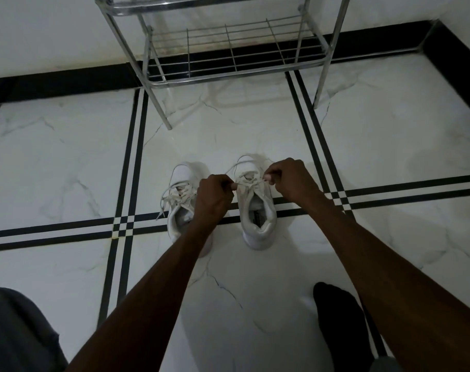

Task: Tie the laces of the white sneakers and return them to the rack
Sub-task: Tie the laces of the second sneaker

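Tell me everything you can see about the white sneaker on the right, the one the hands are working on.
The right sneaker is white, low-cut, with a padded collar and a dark label inside. It stands upright on the marble floor, toe toward the metal rack, heel toward the person, beside the other sneaker. Its laces are pulled sideways: the left hand and the right hand each pinch one end. One loop lies over the toe.

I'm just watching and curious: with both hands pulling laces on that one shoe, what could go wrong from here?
The left hand and right hand pull the right sneaker's laces apart; uneven tension might slacken the knot or tip the shoe. The left sneaker's loose laces trail on the floor and could snag or be stepped on. They might also catch on the rack's wire shelf.
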`<action>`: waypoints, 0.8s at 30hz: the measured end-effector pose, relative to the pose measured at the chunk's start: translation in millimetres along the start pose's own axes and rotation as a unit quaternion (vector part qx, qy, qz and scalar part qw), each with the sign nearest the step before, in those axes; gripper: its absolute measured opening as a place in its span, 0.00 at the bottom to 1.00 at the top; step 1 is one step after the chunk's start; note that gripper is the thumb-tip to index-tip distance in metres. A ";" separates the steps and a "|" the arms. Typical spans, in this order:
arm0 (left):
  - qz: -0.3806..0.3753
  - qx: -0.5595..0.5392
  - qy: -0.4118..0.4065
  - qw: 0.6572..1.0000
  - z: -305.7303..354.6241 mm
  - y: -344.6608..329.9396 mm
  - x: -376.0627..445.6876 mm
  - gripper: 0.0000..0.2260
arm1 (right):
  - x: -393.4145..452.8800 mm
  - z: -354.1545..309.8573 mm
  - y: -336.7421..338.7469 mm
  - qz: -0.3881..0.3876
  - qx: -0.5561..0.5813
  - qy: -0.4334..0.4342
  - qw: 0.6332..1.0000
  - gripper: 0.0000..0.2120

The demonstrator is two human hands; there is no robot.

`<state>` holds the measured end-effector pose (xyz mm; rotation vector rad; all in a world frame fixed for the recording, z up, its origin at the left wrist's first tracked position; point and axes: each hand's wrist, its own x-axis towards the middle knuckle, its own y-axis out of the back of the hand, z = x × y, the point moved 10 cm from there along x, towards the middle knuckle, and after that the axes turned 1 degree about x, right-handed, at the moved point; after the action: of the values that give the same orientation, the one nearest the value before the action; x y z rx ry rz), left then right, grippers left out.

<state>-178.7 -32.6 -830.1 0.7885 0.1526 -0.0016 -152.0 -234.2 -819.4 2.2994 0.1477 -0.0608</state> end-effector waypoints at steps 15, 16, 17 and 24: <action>0.030 0.190 0.023 0.981 -25.7 8.8 -22.0 0.09 | -30.4 35.4 -14.5 0.030 -0.103 -0.098 0.989 0.11; 0.033 0.185 0.028 0.982 -25.5 8.4 -22.4 0.10 | -31.4 36.5 -15.4 0.032 -0.109 -0.104 0.988 0.11; 0.033 0.178 0.034 0.983 -24.8 7.8 -22.6 0.10 | -31.3 38.5 -15.7 0.034 -0.115 -0.113 0.986 0.11; 0.015 0.116 0.056 0.992 -28.9 4.0 -23.4 0.11 | -32.2 41.6 -12.5 0.006 -0.141 -0.117 0.983 0.13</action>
<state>-205.6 -10.6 -844.1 1.0243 0.2494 0.0539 -185.4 -259.7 -853.5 1.9921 0.0193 -0.2846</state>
